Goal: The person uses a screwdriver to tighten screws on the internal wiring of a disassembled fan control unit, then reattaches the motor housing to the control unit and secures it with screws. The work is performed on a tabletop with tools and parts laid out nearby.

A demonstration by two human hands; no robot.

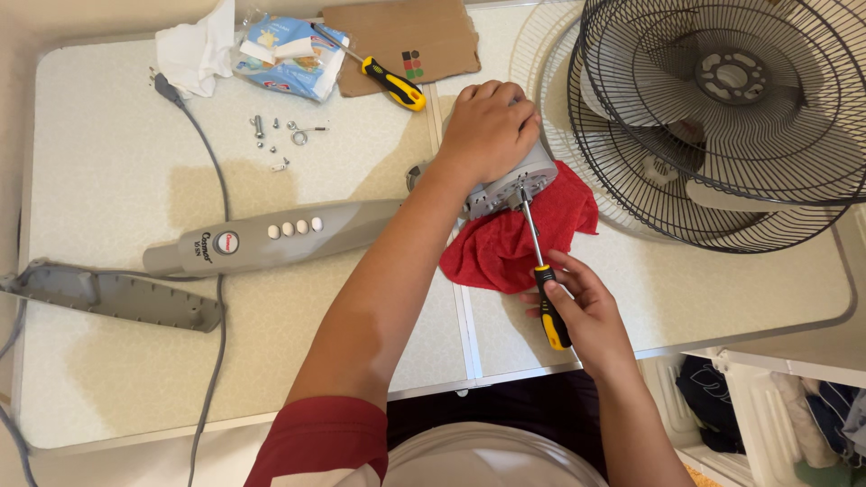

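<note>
While I steady the work, hands first: my left hand (487, 131) is cupped, fingers curled down over the grey motor housing (512, 185), pressing it against the red cloth (505, 243).
Right hand: my right hand (582, 311) is closed around the yellow-and-black handle of a screwdriver (541, 271), the shaft angled up so the tip meets the housing's lower face, just below my left palm.
Motor housing: it lies on its side on the cloth, at the top end of the grey fan neck (271, 239) with its row of pale buttons; the neck stretches left across the table (108, 135).
Doing it well: as I judge it, the tip should sit square in the screw head and the shaft stay in line with the screw, left hand bearing down so the housing cannot roll on the cloth.
Base: a grey foot piece (117, 298) lies at the left edge, near the neck's end, with the cord (212, 180) running past.
Loose parts: small screws and a clip (280, 135) lie well apart, toward the far side.
Far side: a second screwdriver (383, 77) rests on cardboard (406, 36), beside a blue packet (289, 54) and a white cloth (194, 50).
Right: black wire fan guards (722, 126) are stacked near the housing.
</note>
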